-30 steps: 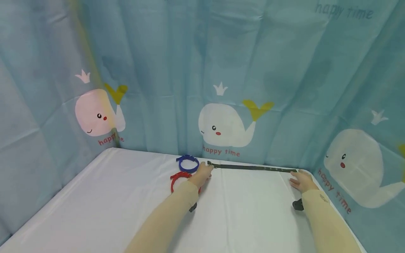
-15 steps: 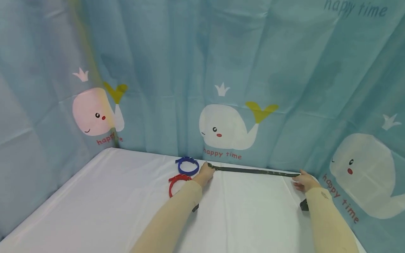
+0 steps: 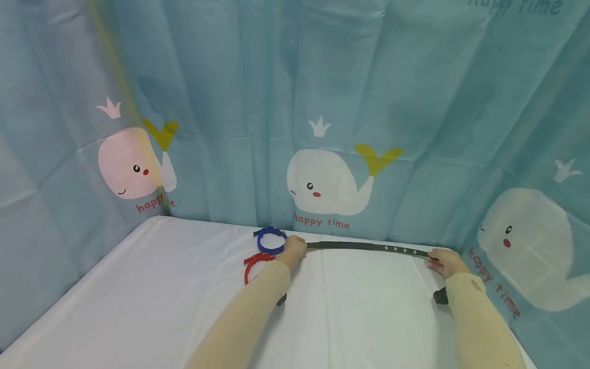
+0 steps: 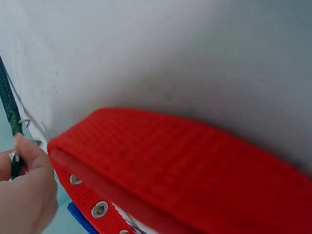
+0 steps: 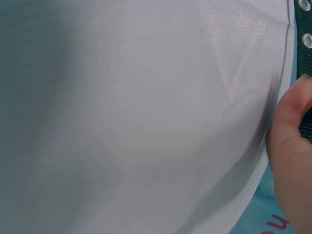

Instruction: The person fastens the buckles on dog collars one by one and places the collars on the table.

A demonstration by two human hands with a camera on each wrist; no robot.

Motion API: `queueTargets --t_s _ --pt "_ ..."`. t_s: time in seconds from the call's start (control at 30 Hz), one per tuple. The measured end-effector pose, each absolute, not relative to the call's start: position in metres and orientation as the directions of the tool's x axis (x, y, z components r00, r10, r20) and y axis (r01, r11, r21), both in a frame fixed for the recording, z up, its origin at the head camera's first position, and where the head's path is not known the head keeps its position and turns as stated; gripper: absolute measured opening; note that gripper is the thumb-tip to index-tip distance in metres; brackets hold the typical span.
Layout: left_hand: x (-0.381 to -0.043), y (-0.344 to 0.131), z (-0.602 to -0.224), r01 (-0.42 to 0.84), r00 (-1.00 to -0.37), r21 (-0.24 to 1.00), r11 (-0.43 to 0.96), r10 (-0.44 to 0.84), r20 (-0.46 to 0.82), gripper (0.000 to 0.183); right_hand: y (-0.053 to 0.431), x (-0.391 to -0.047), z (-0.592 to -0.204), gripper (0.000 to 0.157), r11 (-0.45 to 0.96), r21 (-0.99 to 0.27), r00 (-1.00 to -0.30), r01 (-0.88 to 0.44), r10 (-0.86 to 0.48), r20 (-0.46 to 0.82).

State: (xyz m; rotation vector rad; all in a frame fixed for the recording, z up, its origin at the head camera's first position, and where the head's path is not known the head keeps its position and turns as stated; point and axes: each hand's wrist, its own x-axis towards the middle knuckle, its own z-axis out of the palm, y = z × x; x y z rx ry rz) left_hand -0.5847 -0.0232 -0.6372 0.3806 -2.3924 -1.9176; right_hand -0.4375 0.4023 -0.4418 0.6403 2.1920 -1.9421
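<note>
Green strap (image 3: 345, 245): stretched lengthwise between your two hands near the far edge of the white-covered table (image 3: 359, 307), bowed slightly; whether its middle touched the table could not be told.
Left hand (image 3: 293, 251): you pinched the strap's left end between thumb and finger, grip narrow; a small metal loop (image 4: 25, 126) showed on the strap just beyond your thumb.
Right hand (image 3: 447, 262): you held the strap's other end in a narrow grip, thumb against the webbing; your other fingers were largely out of the right wrist view.
Eyelets (image 3: 395, 248): a spaced row of metal-rimmed holes along the strap, toward your right hand.
Blue collar (image 3: 271, 251): closed in a loop on the table, just left of your left hand.
Red collar (image 4: 185, 165): also looped, nearer you than the blue one, partly hidden by your left sleeve (image 3: 244, 318); it loomed large in the left wrist view, metal-rimmed holes showing.
Curtain (image 3: 258, 77): light blue, behind the table, printed with white whales (image 3: 322, 179) and "happy time".
</note>
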Motion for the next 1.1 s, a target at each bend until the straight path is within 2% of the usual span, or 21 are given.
queueTargets --t_s 0.03,0.13,0.23,0.27,0.33,0.43,0.57,0.67,0.77,0.93,1.1 --pt "-0.58 -0.023 -0.632 -0.169 -0.968 0.96 0.221 -0.222 -0.119 0.022 0.402 -0.435 -0.441 0.045 0.092 -0.909 -0.901 0.407 0.205 -0.383" --pt "-0.527 -0.019 -0.573 -0.213 -0.964 0.937 0.278 -0.215 -0.155 0.023 0.401 -0.427 -0.436 0.03 0.152 -0.894 -0.901 0.422 0.179 -0.395" --pt "-0.483 -0.019 -0.524 -0.217 -0.969 0.937 0.275 -0.177 -0.173 0.026 0.399 -0.416 -0.428 0.021 0.194 -0.88 -0.899 0.433 0.167 -0.405" --pt "-0.475 -0.021 -0.517 -0.193 -0.976 0.941 0.278 -0.156 -0.153 0.026 0.399 -0.413 -0.425 0.019 0.197 -0.882 -0.901 0.429 0.158 -0.403" --pt "-0.481 -0.028 -0.525 -0.152 -0.985 0.946 0.285 -0.117 -0.123 0.025 0.397 -0.407 -0.42 0.016 0.194 -0.889 -0.909 0.415 0.127 -0.397" --pt "-0.468 -0.036 -0.509 -0.148 -0.988 0.937 0.315 -0.095 -0.124 0.02 0.394 -0.398 -0.411 0.014 0.146 -0.91 -0.921 0.389 0.083 -0.38" --pt "-0.413 -0.04 -0.441 -0.262 -0.964 0.914 0.308 -0.12 -0.236 0.02 0.388 -0.387 -0.399 0.012 0.079 -0.941 -0.944 0.33 -0.006 -0.331" --pt "-0.376 -0.045 -0.407 -0.264 -0.964 0.914 0.309 -0.109 -0.242 0.028 0.383 -0.381 -0.394 0.023 0.09 -0.955 -0.954 0.283 -0.077 -0.29" --pt "-0.355 -0.053 -0.394 -0.25 -0.968 0.92 0.303 -0.09 -0.234 0.033 0.378 -0.375 -0.392 0.033 0.139 -0.96 -0.957 0.242 -0.131 -0.26" --pt "-0.34 -0.069 -0.392 -0.211 -0.977 0.916 0.342 -0.083 -0.195 0.036 0.371 -0.362 -0.39 0.034 0.218 -0.96 -0.962 0.177 -0.17 -0.215" --pt "-0.325 -0.083 -0.393 -0.136 -0.991 0.917 0.374 -0.056 -0.124 0.036 0.364 -0.35 -0.389 0.048 0.319 -0.94 -0.978 0.118 -0.128 -0.166"
